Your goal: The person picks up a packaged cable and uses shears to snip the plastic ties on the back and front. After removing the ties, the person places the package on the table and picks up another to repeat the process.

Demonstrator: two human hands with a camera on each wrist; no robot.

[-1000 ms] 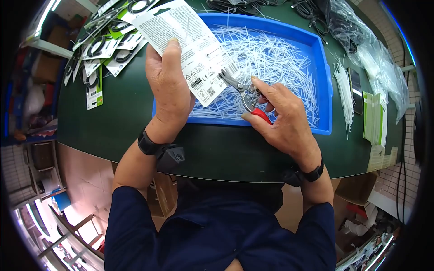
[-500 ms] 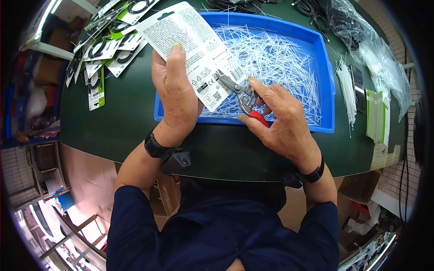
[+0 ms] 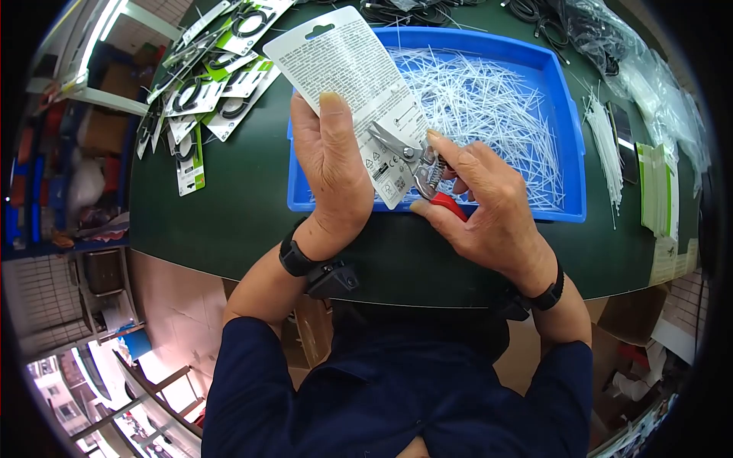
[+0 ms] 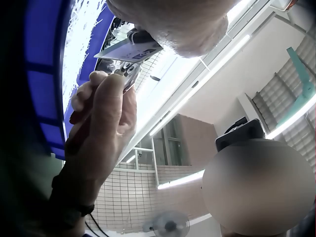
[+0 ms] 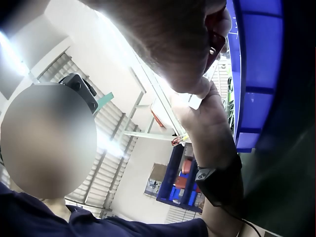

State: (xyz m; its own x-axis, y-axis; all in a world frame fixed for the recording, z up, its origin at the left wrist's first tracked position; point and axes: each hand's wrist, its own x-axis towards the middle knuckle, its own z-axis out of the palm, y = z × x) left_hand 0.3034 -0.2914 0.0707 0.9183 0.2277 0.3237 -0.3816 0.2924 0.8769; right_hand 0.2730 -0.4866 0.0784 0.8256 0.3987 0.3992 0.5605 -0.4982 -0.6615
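My left hand [image 3: 336,168] holds a white printed package card [image 3: 343,65], thumb lying on its text side and the other fingers hidden behind. The card has a hang hole at its top and tilts over the tray's left part. My right hand [image 3: 496,198] grips red-handled spring snips [image 3: 401,146], their metal blades pointing left across the card's lower half. In the left wrist view the card [image 4: 131,52] stands edge-on above the right hand [image 4: 106,108]. The right wrist view shows the snips' red handle [image 5: 215,47] in the palm.
A blue tray [image 3: 574,153] full of thin white plastic strips [image 3: 496,99] lies beneath. Packaged black cables [image 3: 191,99] pile at the left. On the right are a bundle of white ties [image 3: 605,153], a dark phone [image 3: 626,145], green-white cards [image 3: 658,191] and a plastic bag [image 3: 626,61].
The card has come right and down and stands more steeply. The snips' blades have passed from its right edge further left across it. The whole head view has shifted slightly.
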